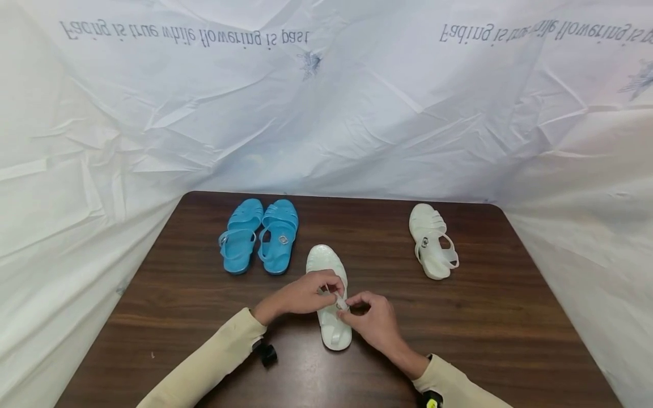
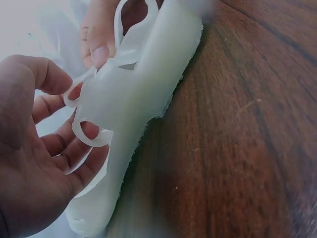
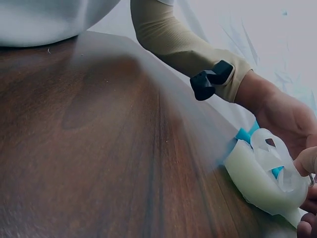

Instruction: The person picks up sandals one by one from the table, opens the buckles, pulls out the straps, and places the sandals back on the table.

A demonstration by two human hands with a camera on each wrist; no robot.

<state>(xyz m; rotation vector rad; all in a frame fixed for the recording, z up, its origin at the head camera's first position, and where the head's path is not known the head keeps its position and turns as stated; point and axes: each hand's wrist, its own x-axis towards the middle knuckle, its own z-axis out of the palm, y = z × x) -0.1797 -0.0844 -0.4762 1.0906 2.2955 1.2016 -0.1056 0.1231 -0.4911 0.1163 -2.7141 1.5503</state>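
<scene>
A white jelly sandal [image 1: 323,258] lies on the table, toe pointing away, between both hands. My left hand [image 1: 306,293] comes over it from the left and pinches its ankle strap [image 2: 71,99] between thumb and forefinger. From the right, my right hand [image 1: 376,324] pinches the strap near the buckle with thumb and forefinger. A bit of the metal buckle [image 3: 311,180] shows beside the thumb in the right wrist view. In the left wrist view the sandal's side [image 2: 143,79] faces the camera, and the left hand's other fingers lie along the cut-out straps.
A pair of blue sandals [image 1: 279,241] stands at the back left of the brown wooden table [image 1: 490,340]. Another white sandal [image 1: 433,263] is at the back right. White printed sheeting [image 1: 326,130] hangs behind the table and along its sides.
</scene>
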